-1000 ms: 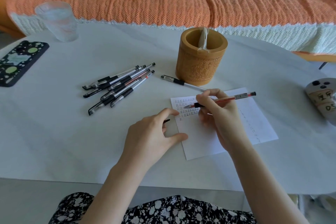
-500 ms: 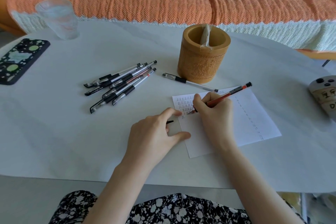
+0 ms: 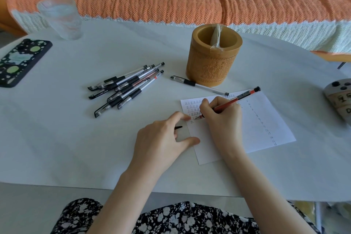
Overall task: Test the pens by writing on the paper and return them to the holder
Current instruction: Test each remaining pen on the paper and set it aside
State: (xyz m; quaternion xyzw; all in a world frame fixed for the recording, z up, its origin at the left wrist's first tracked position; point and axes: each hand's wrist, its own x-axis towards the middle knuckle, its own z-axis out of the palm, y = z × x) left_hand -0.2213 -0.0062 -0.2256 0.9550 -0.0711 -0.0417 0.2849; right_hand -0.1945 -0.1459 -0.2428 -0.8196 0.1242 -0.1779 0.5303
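My right hand (image 3: pixel 222 119) grips a red pen (image 3: pixel 239 99), its tip touching the white paper (image 3: pixel 266 125) at the rows of written marks on its left side. My left hand (image 3: pixel 161 142) rests at the paper's left edge, index finger and thumb on the sheet, with a small black pen cap (image 3: pixel 178 127) poking out from under the curled fingers. The carved bamboo holder (image 3: pixel 212 70) stands upright behind the paper, with a plastic-wrapped item (image 3: pixel 217 38) inside. One black pen (image 3: pixel 199 85) lies in front of the holder. Several capped pens (image 3: pixel 129 85) lie in a pile to the left.
A clear glass (image 3: pixel 60 19) stands at the far left, with a phone in a dark patterned case (image 3: pixel 19 61) near the left edge. A grey gadget (image 3: pixel 340 99) sits at the right edge. A sofa with an orange cover lies behind the table.
My right hand shifted left and lowered the red pen's tip onto the written rows; the pen now tilts more steeply. The left hand stayed on the paper's edge.
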